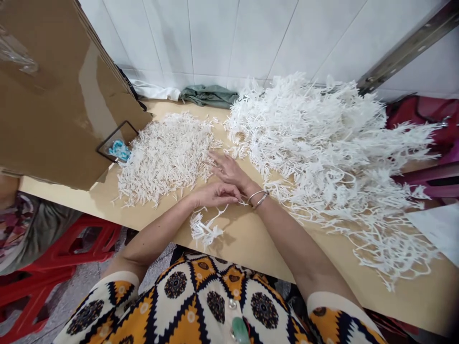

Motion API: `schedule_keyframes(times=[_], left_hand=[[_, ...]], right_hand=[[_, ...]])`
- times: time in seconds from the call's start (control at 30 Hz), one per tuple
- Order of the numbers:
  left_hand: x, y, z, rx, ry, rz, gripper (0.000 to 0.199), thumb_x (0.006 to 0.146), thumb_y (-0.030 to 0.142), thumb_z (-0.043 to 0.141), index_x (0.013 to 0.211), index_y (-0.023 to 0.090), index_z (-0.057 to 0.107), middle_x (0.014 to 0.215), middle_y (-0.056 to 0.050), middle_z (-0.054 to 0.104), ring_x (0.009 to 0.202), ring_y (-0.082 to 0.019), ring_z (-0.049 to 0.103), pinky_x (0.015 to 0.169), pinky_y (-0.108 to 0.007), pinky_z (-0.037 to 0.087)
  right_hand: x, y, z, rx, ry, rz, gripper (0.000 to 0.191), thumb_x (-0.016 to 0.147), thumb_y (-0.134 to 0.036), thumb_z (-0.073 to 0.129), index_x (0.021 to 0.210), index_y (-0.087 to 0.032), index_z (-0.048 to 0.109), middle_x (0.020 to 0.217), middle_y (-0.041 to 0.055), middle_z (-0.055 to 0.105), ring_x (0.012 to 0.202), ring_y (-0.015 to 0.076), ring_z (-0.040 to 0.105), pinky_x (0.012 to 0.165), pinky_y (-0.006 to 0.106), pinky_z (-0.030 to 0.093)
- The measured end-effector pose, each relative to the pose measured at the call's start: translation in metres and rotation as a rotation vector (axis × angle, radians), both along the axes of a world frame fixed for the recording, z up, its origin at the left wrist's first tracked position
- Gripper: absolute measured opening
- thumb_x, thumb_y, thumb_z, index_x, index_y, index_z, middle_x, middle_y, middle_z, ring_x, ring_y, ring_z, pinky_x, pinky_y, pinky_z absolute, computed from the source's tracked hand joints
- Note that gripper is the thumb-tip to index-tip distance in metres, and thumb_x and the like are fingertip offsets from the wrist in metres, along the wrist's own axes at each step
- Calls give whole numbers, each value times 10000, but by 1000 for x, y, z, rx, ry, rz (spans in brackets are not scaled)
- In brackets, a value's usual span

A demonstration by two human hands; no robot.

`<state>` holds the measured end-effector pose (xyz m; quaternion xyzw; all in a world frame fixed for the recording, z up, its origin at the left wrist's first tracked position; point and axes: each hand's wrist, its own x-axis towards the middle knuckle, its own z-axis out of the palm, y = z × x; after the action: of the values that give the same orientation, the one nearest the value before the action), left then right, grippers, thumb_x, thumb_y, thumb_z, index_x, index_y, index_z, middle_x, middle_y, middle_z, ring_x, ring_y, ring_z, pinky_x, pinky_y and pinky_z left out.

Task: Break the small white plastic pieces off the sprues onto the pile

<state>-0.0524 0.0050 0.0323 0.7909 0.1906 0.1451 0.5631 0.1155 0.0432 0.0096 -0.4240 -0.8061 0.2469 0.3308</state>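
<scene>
white strand (pixel 206 231) partly hidden, cardboard box (pixel 53 110) cropped

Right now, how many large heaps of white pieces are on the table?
2. The smaller heap is on the left, beside the cardboard box; the larger heap is on the right. More could be hidden behind the box.

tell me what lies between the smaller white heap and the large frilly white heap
A strip of tan tabletop with loose white scraps, plus the right hand at its near end; the head view shows this.
</scene>
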Motion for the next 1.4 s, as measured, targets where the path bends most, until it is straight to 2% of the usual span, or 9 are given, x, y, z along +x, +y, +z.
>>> schedule_keyframes(times=[0.07,0.17,0.33,0.57,0.77,0.87,1.1,1.23,1.4], left_hand=[[-3,7,-2,108,21,112,212,1000,377,647,1042,204,764,1113,-76,806,1041,-193,743,1089,-392,529],[-8,19,-6,259,75,409,162,987,328,648,1008,209,756,990,-31,808,942,-177,743,1278,-497,364],[-10,25,-13,295,103,700,212,1023,326,548,1053,185,703,994,-74,794,926,-203,729,1069,-423,531],[-7,22,-14,292,128,780,246,1041,362,527,1122,184,677,1037,-79,804,944,-188,761,881,-313,580],[-6,15,-4,422,205,762,218,1050,335,513,1093,205,683,1024,-70,799,985,-214,732,1013,-382,535],[1,7,-1,501,258,699,207,1056,316,499,1066,212,678,1037,-73,794,1056,-252,710,1140,-475,455],[30,15,-15,563,228,496,175,1060,245,462,1043,197,630,1352,-135,715,1313,-239,632,1266,-428,382],[35,46,-24,478,142,691,121,1039,220,502,992,180,606,1491,-186,637,1473,-294,544,1331,-518,271],[31,69,-31,373,-13,935,107,1042,275,535,1051,200,610,1386,-160,698,1292,-250,666,1148,-424,491]], right_hand=[[5,-2,-2,14,141,-144,472,1106,-483,430,1491,-268,599,1512,83,693,1334,193,689,1168,411,531],[16,-7,-8,57,248,-434,520,1144,-479,241,1358,-204,627,1247,124,777,1085,186,753,979,370,611],[28,-6,-17,115,195,-651,421,1070,-368,377,1243,-149,693,1273,199,736,1241,286,666,1158,512,504],[15,-10,-13,59,-42,-490,468,968,-206,463,1349,-181,734,1479,147,699,1437,320,570,1290,579,335],[10,-17,-7,50,-225,-373,494,1042,-189,394,1421,-212,709,1598,65,627,1604,366,392,1304,638,241],[15,-16,-7,29,-93,-312,507,1030,-150,387,1434,-228,683,1528,79,687,1511,328,542,1330,684,160],[35,-4,-20,12,458,-382,407,1073,-315,416,1361,-172,666,1364,155,750,1187,212,762,1068,413,592],[36,-2,-23,44,517,-448,333,1050,-325,458,1203,-183,718,1222,133,782,1136,230,754,1074,453,584],[33,-6,-19,43,534,-444,279,1042,-426,548,1144,-246,734,1188,96,790,1131,247,740,1085,480,577]])
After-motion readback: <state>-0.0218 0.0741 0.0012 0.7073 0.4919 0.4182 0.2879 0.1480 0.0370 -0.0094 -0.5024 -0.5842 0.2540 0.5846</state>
